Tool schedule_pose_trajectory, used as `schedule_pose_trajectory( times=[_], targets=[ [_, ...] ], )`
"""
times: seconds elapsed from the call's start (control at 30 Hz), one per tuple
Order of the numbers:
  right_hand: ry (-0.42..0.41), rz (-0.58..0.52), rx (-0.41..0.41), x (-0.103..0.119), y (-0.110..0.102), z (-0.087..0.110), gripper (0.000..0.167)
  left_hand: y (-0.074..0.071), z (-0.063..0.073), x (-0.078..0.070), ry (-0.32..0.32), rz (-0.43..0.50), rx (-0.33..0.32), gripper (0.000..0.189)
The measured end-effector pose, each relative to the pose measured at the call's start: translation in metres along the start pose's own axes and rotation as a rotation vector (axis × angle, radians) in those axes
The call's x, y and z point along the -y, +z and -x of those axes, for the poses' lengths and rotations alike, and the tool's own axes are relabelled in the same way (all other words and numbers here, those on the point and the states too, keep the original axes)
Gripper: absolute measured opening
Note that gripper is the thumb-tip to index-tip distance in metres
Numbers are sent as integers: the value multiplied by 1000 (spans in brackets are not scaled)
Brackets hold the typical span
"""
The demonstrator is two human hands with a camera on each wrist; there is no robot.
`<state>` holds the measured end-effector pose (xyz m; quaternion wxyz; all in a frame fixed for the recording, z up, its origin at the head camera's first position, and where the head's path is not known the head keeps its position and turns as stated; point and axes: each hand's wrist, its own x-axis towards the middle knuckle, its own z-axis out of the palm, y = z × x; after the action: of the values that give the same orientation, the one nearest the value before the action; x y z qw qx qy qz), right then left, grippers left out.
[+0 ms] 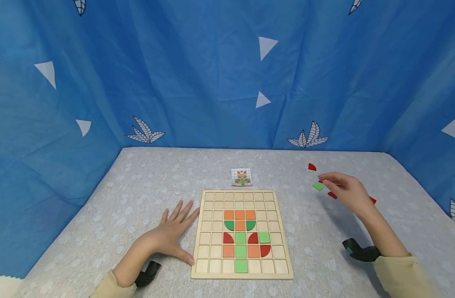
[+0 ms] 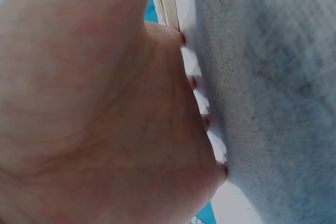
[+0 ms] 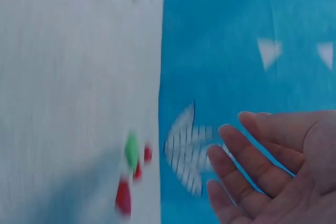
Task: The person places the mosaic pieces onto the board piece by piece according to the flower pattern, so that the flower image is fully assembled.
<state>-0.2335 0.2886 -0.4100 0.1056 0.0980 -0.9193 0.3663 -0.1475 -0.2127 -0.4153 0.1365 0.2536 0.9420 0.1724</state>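
Note:
My left hand [image 1: 171, 236] lies spread on the cloth, its thumb and a fingertip against the left edge of a wooden grid board [image 1: 208, 265]. Orange, green and red tiles fill several cells of that board. Over loose tiles on the right hovers my right hand [image 1: 348, 192], fingers loosely bent and holding nothing; in the right wrist view the palm [image 3: 315, 182] has no tile in it. Below its fingertips lie a light green square tile [image 1: 318, 186] and a red quarter-round tile [image 1: 332, 195]. Other red pieces there are partly hidden by the hand.
Behind the board lies a small pattern card [image 1: 241, 176] with a gridded flower picture. A red quarter-round tile [image 1: 311, 167] sits farther back on the right. Blue curtains [image 1: 220, 74] enclose the table's back and sides.

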Motion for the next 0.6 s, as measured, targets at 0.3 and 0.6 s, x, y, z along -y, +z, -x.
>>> schedule_pose_trajectory(
  times=[0.3, 0.6],
  targets=[
    [209, 21, -63, -61, -47, 10, 49, -1, 1, 0, 2, 5, 2, 131],
    [357, 138, 68, -46, -75, 34, 51, 0, 0, 0, 6, 0, -4, 131]
  ],
)
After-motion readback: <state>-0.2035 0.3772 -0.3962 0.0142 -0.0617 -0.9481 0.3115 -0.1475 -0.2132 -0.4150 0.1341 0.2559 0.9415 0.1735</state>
